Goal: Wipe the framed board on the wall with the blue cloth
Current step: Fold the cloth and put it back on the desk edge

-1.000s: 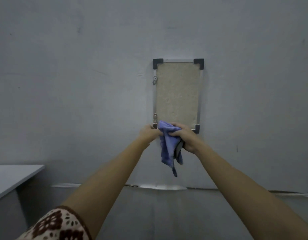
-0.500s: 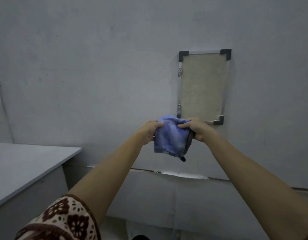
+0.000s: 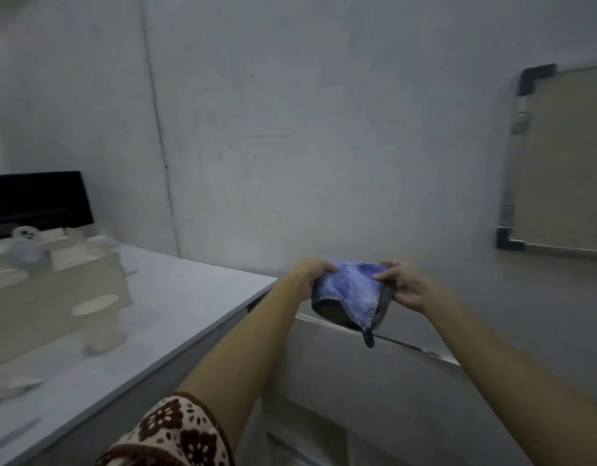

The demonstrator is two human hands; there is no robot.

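The blue cloth (image 3: pixel 349 292) is bunched between both hands in the middle of the view, a dark corner dangling below it. My left hand (image 3: pixel 308 274) grips its left edge and my right hand (image 3: pixel 403 285) pinches its right edge. The framed board (image 3: pixel 559 163), beige with a metal frame and black corner pieces, hangs on the grey wall at the far right, partly cut off by the image edge. Both hands are away from the board, to its lower left.
A white table (image 3: pixel 176 304) stands at the left with a paper cup (image 3: pixel 98 322), a beige box (image 3: pixel 51 290), a small white figure (image 3: pixel 24 245) and a dark monitor (image 3: pixel 38 200). A wall ledge (image 3: pixel 421 349) runs below the hands.
The view has swung left, so the board slid to the right edge and the table came in. Both hands left the board's lower corner and now spread the cloth between them.
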